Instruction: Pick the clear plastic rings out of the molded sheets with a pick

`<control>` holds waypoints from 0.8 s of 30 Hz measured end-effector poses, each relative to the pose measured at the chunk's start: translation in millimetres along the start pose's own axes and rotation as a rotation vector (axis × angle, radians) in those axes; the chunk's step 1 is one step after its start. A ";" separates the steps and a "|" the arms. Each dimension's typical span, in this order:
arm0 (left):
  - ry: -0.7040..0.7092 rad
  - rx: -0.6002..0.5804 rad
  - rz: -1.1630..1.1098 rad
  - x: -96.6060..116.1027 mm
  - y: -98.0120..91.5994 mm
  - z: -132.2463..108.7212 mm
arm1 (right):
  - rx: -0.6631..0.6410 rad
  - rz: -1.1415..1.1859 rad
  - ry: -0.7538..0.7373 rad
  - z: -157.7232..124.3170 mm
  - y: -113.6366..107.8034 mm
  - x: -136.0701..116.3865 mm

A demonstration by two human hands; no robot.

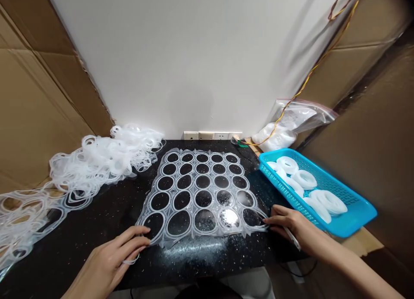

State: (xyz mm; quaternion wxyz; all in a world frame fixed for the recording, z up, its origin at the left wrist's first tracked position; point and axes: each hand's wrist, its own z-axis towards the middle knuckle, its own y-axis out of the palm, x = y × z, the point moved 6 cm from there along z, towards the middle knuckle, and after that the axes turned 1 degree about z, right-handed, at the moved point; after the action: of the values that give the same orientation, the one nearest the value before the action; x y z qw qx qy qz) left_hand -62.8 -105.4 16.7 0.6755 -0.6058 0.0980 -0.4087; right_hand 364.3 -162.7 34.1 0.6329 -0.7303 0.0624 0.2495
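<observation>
A translucent, rubbery sheet of joined rings (186, 196), laid out in rows with round openings, lies flat on the black speckled table. At its near left corner, my left hand (118, 256) has its fingers closed on the edge. A thin loose white ring (132, 260) hangs by the left fingers. My right hand (293, 228) is at the near right corner, fingertips pinched against the sheet's rim. A slim white handle (293, 238) sticks out below the right palm; the tool's tip is hidden, so its kind is unclear.
Tangled translucent ring scraps (93, 161) are heaped along the left side. On the right, a blue plastic basket (355, 213) holds stacked white rings (304, 179). Behind it sits a clear zip bag (300, 113). Wall sockets (207, 135) and a yellow wire (305, 81) are at the back.
</observation>
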 end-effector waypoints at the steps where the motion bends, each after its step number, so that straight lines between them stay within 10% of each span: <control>1: -0.001 0.010 0.016 0.7 -0.6 -0.3 | 0.003 -0.005 0.007 -0.4 -2.6 -2.0; 8: 0.022 0.081 0.033 15.4 -4.7 6.5 | 0.129 -0.079 -0.069 28.7 -36.5 -30.5; 18: -0.065 0.054 0.182 0.1 12.8 -1.5 | 0.155 -0.472 -0.194 235.1 4.4 -84.3; 24: -0.110 0.055 0.089 -34.6 -11.4 3.6 | 0.162 -0.428 0.013 303.1 8.7 -57.6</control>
State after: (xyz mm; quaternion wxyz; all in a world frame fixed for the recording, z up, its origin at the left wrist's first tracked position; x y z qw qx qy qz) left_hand -87.8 -78.8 15.3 0.7137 -0.6037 0.0764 -0.3468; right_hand 224.3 112.4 29.3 0.7275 -0.6753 -0.0701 0.0992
